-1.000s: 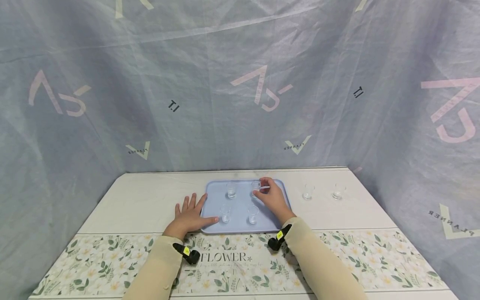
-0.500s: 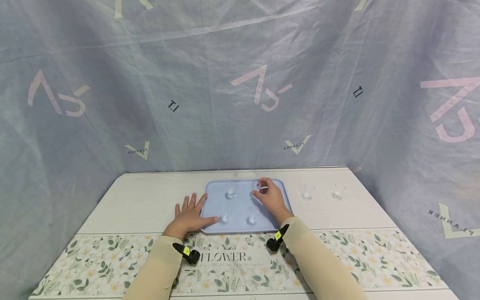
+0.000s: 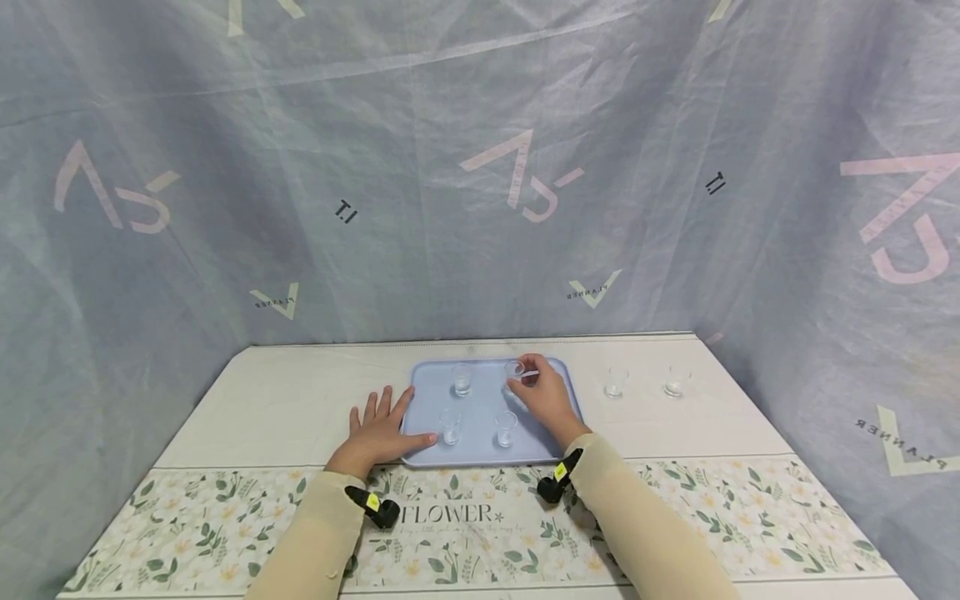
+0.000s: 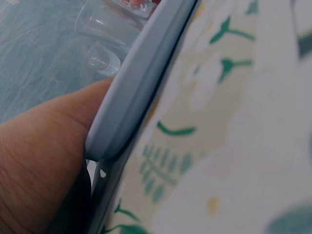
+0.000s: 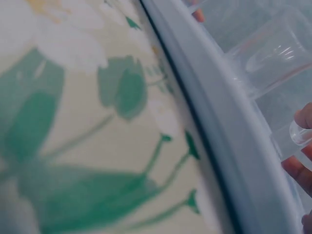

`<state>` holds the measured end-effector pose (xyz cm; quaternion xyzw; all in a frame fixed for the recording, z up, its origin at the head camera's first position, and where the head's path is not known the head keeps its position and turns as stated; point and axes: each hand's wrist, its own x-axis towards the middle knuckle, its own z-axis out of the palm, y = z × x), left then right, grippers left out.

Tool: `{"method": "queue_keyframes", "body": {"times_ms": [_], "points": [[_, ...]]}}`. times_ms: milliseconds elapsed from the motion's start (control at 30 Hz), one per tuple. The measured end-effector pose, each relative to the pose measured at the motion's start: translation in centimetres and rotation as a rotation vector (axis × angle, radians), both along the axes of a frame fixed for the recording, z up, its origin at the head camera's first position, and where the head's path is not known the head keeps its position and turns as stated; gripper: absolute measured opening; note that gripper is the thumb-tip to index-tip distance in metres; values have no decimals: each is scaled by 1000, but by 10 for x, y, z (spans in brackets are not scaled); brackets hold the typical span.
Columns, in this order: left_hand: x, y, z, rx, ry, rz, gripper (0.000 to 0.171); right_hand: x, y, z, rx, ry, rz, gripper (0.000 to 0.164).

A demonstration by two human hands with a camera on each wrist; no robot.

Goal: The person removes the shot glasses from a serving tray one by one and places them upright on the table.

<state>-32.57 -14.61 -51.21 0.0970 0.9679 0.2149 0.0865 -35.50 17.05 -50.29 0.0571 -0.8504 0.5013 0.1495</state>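
Creased grey-blue cloth [image 3: 405,125] hangs as a wall from nine o'clock up through twelve and round to three, with pink printed figures [image 3: 525,175] near half past nine, just past twelve and at three. Under soft light, a white-covered table [image 3: 300,375] spreads toward six o'clock, where a flowered band [image 3: 225,533] crosses it, lettered "FLOWER" [image 3: 447,514].

Cannot see the whole gripped glass [image 3: 513,368] behind the right hand [image 3: 547,400], nor read the tiny printed script [image 3: 463,530].
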Motion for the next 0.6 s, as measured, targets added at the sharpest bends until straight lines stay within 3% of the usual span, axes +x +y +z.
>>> {"method": "queue_keyframes", "body": {"times_ms": [333, 600], "points": [[8, 4, 10, 11, 11, -1, 117, 15, 16, 22, 4, 21, 38, 39], [3, 1, 3, -5, 8, 2, 120, 30, 35, 33, -9, 22, 30, 41]]}}
